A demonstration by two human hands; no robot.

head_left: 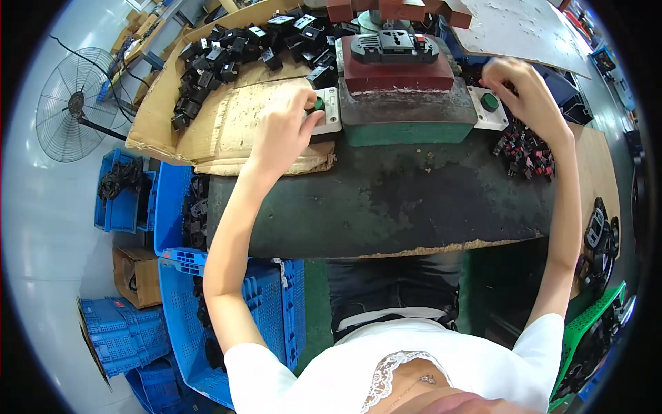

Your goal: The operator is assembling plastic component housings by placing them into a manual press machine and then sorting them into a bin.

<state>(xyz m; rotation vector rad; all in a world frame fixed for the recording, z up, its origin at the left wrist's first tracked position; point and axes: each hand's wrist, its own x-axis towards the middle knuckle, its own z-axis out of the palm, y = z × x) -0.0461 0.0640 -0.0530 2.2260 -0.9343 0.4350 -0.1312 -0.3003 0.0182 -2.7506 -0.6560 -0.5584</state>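
My left hand point(279, 127) is at the left green push button point(318, 104), its fingers bent and its thumb apart; it holds nothing I can see. The button sits on a pale metal box point(332, 114). Over the matching right green button point(489, 102) hovers my right hand point(520, 86), fingers loosely curled, somewhat smeared and with nothing visible in them. Between the hands, a black plastic housing point(394, 47) with a lighter middle part lies on a dark red block point(398, 74), which rests on a green-sided metal base point(410, 133).
A cardboard tray point(227, 124) on the left holds several black plastic parts point(238, 52). Small red and black pieces point(527, 152) are heaped at right. Red-brown machine blocks point(403, 10) hang over the housing. Blue crates point(183, 303) stand below left, a green basket point(576, 331) below right.
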